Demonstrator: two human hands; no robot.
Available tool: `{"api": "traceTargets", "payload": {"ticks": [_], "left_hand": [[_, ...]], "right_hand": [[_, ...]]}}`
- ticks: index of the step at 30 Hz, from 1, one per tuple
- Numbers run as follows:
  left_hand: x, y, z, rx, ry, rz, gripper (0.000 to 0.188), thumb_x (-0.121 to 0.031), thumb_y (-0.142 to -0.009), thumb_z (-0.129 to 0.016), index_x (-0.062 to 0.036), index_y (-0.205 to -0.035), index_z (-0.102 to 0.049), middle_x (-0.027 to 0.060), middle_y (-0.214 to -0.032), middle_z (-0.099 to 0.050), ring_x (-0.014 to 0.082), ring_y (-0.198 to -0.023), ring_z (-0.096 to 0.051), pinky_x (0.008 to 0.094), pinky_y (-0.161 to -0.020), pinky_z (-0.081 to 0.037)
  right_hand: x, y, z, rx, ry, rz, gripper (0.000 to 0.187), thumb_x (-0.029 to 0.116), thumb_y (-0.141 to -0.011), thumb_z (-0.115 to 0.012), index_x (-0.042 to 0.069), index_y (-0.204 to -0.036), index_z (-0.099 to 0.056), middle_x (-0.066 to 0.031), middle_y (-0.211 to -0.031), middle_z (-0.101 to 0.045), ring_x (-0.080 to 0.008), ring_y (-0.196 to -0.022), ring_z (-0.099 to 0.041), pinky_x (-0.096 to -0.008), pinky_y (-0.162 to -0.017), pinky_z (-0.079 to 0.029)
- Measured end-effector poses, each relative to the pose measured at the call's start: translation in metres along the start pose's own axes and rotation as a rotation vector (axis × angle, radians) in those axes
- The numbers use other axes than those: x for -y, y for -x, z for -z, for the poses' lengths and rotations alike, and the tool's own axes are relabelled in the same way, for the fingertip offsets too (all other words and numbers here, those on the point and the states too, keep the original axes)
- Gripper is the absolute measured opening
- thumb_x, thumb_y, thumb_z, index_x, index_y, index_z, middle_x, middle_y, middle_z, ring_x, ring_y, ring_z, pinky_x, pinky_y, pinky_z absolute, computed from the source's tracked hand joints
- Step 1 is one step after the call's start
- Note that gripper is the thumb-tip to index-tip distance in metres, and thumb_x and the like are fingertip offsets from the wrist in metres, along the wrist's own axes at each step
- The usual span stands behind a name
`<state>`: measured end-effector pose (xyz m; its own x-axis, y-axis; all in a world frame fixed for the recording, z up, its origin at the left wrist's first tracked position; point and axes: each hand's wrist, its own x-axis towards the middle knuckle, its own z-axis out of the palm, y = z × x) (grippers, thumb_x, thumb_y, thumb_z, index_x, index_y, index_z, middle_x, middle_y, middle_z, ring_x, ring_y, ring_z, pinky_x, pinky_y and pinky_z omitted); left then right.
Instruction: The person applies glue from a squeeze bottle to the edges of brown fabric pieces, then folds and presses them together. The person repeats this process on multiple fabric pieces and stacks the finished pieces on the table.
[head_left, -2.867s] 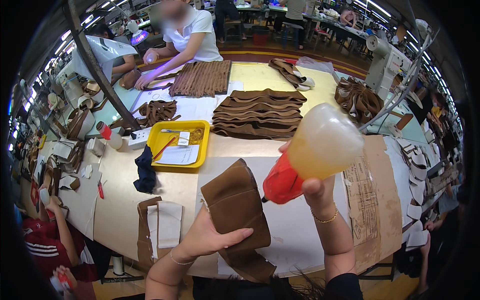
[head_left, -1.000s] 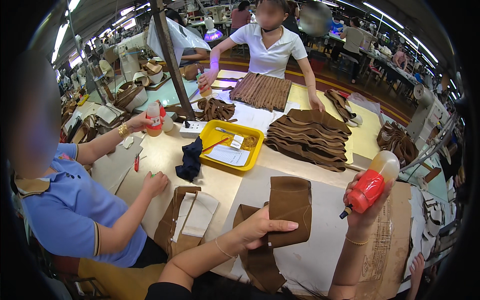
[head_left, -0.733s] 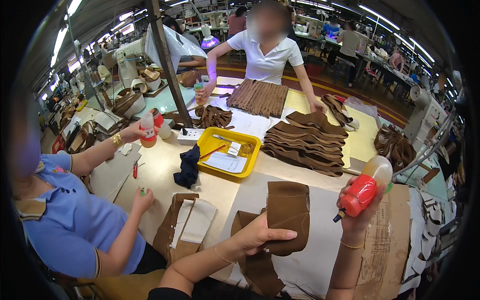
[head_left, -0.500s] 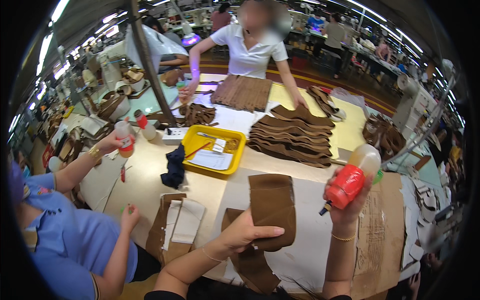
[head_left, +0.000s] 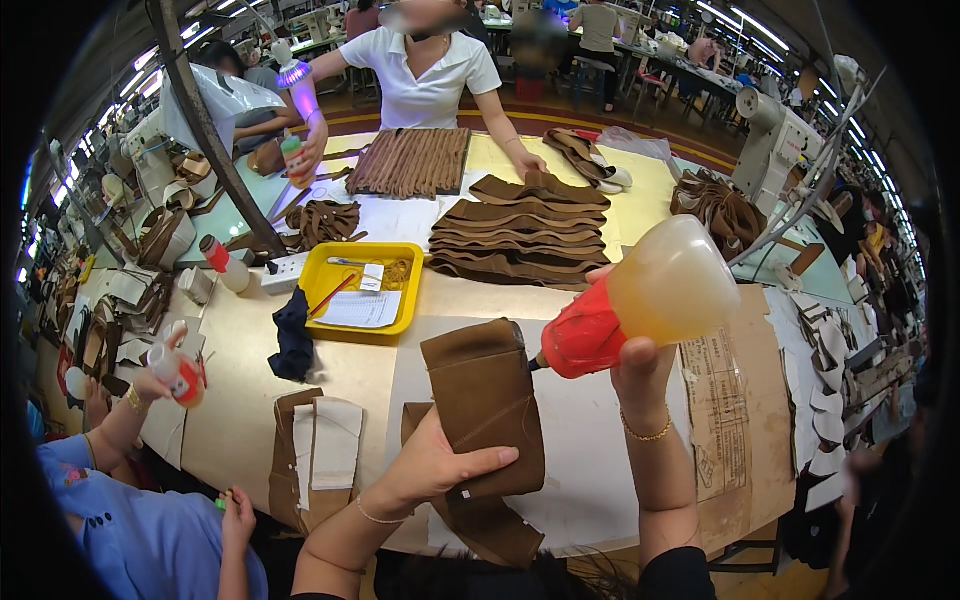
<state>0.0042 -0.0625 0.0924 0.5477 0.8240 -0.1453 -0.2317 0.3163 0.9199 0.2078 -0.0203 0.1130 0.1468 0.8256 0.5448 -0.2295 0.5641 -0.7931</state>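
Note:
My left hand (head_left: 435,462) pinches a brown leather-like piece (head_left: 485,400), its thumb lying across the front. The piece is held up at a tilt over the white sheet (head_left: 590,470). Another brown piece (head_left: 487,530) hangs or lies beneath that hand; whether the two are joined I cannot tell. My right hand (head_left: 645,375) grips a squeeze bottle (head_left: 672,285) with a red-wrapped neck and cloudy yellowish liquid inside. The bottle is tipped, nozzle pointing left. Its dark tip meets the upper right edge of the held piece, or nearly so.
Beyond my hands stand a yellow tray (head_left: 408,305) and a row of overlapping brown pieces (head_left: 520,240). Navy cloth (head_left: 291,340) lies beside the tray, and cardboard (head_left: 712,450) on the right. Co-workers across and at left hold bottles. A metal post (head_left: 215,130) rises far left.
My right hand has brought the bottle left and tipped it flatter, its nozzle now at the brown piece's edge. The co-worker across has lifted a bottle. The whole view has shifted.

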Motion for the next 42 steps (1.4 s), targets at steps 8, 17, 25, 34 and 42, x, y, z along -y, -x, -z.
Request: {"api": "traceTargets", "payload": {"ticks": [8, 17, 25, 34, 42], "left_hand": [[0.001, 0.002, 0.002, 0.019, -0.02, -0.063, 0.058, -0.009, -0.075, -0.071, -0.0003, -0.123, -0.04, 0.0085, -0.112, -0.053, 0.0166, -0.103, -0.053, 0.0318, -0.088, -0.045], [0.0, 0.003, 0.006, 0.026, -0.001, -0.058, 0.054, -0.009, -0.075, -0.071, 0.0005, -0.12, -0.043, 0.0084, -0.109, -0.056, 0.0161, -0.099, -0.055, 0.0313, -0.086, -0.046], [0.0, 0.005, 0.008, 0.006, 0.02, -0.058, 0.051, -0.01, -0.075, -0.071, 0.0003, -0.118, -0.046, 0.0081, -0.107, -0.057, 0.0157, -0.099, -0.056, 0.0311, -0.086, -0.046], [-0.003, 0.004, 0.003, -0.036, -0.013, -0.041, 0.052, -0.001, -0.069, -0.068, 0.0019, -0.117, -0.048, 0.0109, -0.105, -0.059, 0.0187, -0.096, -0.058, 0.0323, -0.085, -0.047], [-0.001, 0.003, 0.006, -0.037, 0.015, -0.074, 0.045, -0.005, -0.074, -0.068, 0.0019, -0.114, -0.05, 0.0092, -0.103, -0.059, 0.0162, -0.093, -0.058, 0.0303, -0.082, -0.048]], "right_hand": [[0.0, 0.001, -0.006, 0.127, 0.356, -0.018, 0.09, 0.071, -0.063, -0.06, -0.004, -0.111, -0.046, -0.015, -0.103, -0.056, -0.0196, -0.085, -0.058, -0.0314, -0.068, -0.051], [0.001, 0.0, -0.008, 0.034, 0.244, -0.08, 0.096, 0.075, -0.061, -0.059, -0.007, -0.109, -0.045, -0.0153, -0.099, -0.055, -0.0198, -0.079, -0.061, -0.0306, -0.065, -0.054], [-0.004, 0.016, -0.002, 0.121, 0.215, -0.201, 0.097, 0.075, -0.06, -0.059, -0.005, -0.111, -0.043, -0.0155, -0.099, -0.054, -0.02, -0.08, -0.061, -0.0325, -0.065, -0.055], [-0.006, 0.006, -0.001, 0.005, 0.136, -0.094, 0.092, 0.073, -0.065, -0.058, -0.004, -0.114, -0.041, -0.014, -0.103, -0.052, -0.0192, -0.08, -0.061, -0.0333, -0.066, -0.056], [-0.007, 0.038, 0.003, 0.053, 0.07, -0.25, 0.09, 0.074, -0.062, -0.059, -0.003, -0.108, -0.049, -0.0127, -0.097, -0.058, -0.0193, -0.083, -0.06, -0.0323, -0.071, -0.052]]}}
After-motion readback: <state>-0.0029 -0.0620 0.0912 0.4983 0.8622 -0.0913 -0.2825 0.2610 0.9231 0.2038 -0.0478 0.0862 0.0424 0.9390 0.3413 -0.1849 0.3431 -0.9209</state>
